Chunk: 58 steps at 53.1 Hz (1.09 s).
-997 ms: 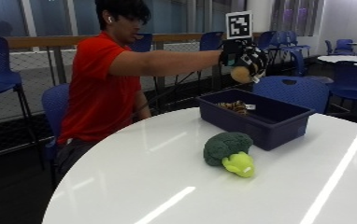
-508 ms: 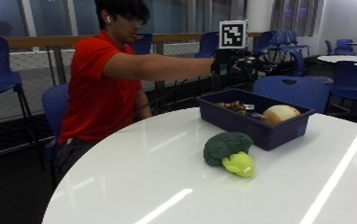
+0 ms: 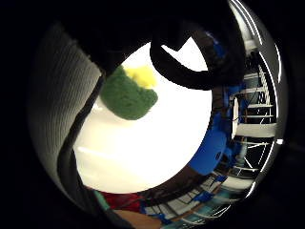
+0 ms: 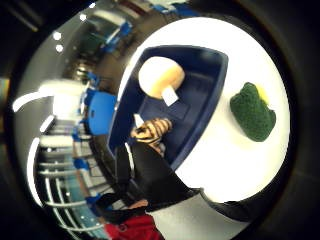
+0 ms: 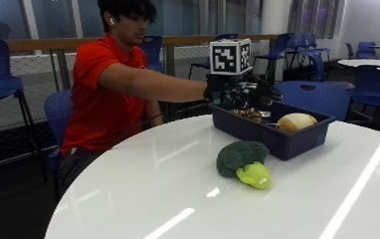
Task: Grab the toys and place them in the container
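right hand (image 5: 243,92) is seen above the near end of the bin (image 5: 289,142), fingers spread and relaxed, nothing held. broccoli (image 5: 244,160) is left on the table (image 5: 143,199), just beside the bin, apart from its wall. inside the bin a pale onion (image 5: 297,121) and a striped brown toy (image 4: 150,131) are noted.

broccoli: judged plush or soft plastic, light, likely squashable; dark green knobbly crown, smooth yellow-green stalk. the crown is judged the best hold, wide and textured; the stalk looks slicker. on the glossy white top it may slide if nudged sideways.

bin: dark blue, stiff plastic, straight walls, open top. onion: rounded, smooth, matt.
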Each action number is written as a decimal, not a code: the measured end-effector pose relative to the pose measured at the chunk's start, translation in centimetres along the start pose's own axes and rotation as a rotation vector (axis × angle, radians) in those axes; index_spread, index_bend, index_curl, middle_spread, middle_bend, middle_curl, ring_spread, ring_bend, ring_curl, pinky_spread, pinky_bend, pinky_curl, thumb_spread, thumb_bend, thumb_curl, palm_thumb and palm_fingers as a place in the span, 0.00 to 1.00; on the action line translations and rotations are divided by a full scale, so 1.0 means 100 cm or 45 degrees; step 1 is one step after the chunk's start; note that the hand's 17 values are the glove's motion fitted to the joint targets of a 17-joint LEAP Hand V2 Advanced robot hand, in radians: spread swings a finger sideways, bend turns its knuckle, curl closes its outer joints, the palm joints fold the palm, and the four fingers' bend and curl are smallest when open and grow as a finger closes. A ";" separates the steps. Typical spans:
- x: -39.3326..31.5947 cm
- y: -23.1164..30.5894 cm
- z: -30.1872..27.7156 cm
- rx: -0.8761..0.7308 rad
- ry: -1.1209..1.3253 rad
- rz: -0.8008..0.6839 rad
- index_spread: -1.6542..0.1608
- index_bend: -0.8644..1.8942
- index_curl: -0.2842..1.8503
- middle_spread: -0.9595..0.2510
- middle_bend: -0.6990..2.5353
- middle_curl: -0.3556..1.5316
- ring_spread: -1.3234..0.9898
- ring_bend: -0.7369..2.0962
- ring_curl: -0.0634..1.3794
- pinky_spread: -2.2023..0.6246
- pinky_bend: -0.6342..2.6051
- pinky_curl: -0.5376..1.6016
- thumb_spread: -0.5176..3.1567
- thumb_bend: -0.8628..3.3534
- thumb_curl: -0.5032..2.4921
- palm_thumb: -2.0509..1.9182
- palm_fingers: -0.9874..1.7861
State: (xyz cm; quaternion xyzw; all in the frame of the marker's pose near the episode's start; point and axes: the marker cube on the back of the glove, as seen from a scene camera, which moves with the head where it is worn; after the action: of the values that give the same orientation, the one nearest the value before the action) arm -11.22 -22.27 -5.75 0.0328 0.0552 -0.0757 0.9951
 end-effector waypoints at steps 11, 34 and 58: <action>0.041 -0.001 0.024 -0.064 -0.024 0.096 0.72 0.37 0.31 0.71 0.27 0.40 0.59 0.32 0.27 0.83 0.47 0.39 0.39 0.18 0.26 0.48 0.31; 0.086 -0.023 0.080 -0.185 -0.082 0.300 0.72 0.36 0.28 0.72 0.26 0.37 0.59 0.32 0.24 0.83 0.49 0.40 0.39 0.18 0.24 0.49 0.31; 0.092 -0.035 0.122 -0.305 -0.045 0.282 0.71 0.37 0.26 0.73 0.26 0.35 0.59 0.32 0.21 0.83 0.54 0.42 0.40 0.19 0.24 0.50 0.31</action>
State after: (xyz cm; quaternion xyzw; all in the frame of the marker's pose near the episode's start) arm -1.44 -27.93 5.10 -0.0816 0.0422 0.0411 0.9949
